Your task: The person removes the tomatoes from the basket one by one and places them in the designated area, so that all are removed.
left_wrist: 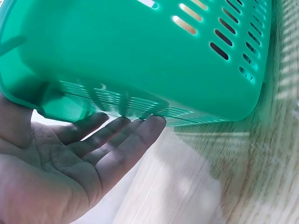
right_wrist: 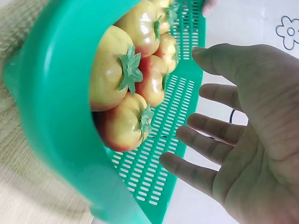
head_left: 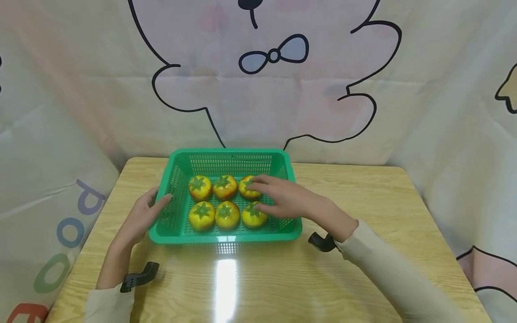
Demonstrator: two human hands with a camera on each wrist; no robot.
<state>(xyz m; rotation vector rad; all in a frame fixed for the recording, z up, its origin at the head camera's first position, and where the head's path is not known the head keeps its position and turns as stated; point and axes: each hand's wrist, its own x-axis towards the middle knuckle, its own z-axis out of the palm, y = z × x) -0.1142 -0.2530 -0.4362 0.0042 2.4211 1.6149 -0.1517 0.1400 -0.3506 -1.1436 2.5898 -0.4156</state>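
A green plastic basket (head_left: 226, 239) stands on the table with several yellow-red tomatoes (head_left: 203, 216) in two rows, each topped by a green star-shaped leaf. My left hand (head_left: 142, 213) holds the basket's left side, thumb over the rim. In the left wrist view, that hand's fingers (left_wrist: 126, 144) lie along the outside of the slotted wall (left_wrist: 93, 51). Over the right end of the basket hovers my right hand (head_left: 282, 195), fingers spread and nothing held. It partly covers the right-hand tomatoes (head_left: 254, 216). The right wrist view shows its fingers apart from the tomatoes (right_wrist: 112, 70).
The wooden table (head_left: 363, 269) extends on both sides and in front of the basket, with a bright light reflection near its front. A patterned cloth (head_left: 315, 103) hangs behind and at both sides. Black wrist straps (head_left: 139, 277) sit on both arms.
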